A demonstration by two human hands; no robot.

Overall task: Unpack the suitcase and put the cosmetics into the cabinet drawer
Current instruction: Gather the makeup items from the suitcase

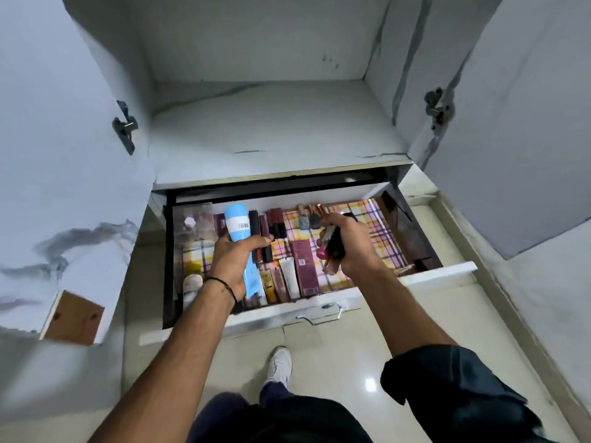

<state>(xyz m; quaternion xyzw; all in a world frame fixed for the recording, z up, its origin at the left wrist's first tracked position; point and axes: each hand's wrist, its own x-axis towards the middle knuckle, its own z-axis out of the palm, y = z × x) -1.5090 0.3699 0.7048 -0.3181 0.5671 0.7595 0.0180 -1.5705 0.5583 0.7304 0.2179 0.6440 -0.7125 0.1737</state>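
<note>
My left hand (235, 262) curls round a smooth, pale-blue cylindrical bottle (236, 227) over the open white drawer's (415, 276) left half. My right hand (350, 241) clutches several small cosmetic tubes (335, 246), glossy black and pink, above the checked liner (380, 228).

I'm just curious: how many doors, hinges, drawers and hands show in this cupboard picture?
Doors: 2, the left door and the right door.
Hinges: 2, the left hinge and the right hinge.
Drawers: 1, the drawer, pulled open.
Hands: 2, the left hand gripping a blue bottle, the right hand gripping small cosmetics.
Total: 7.
</note>
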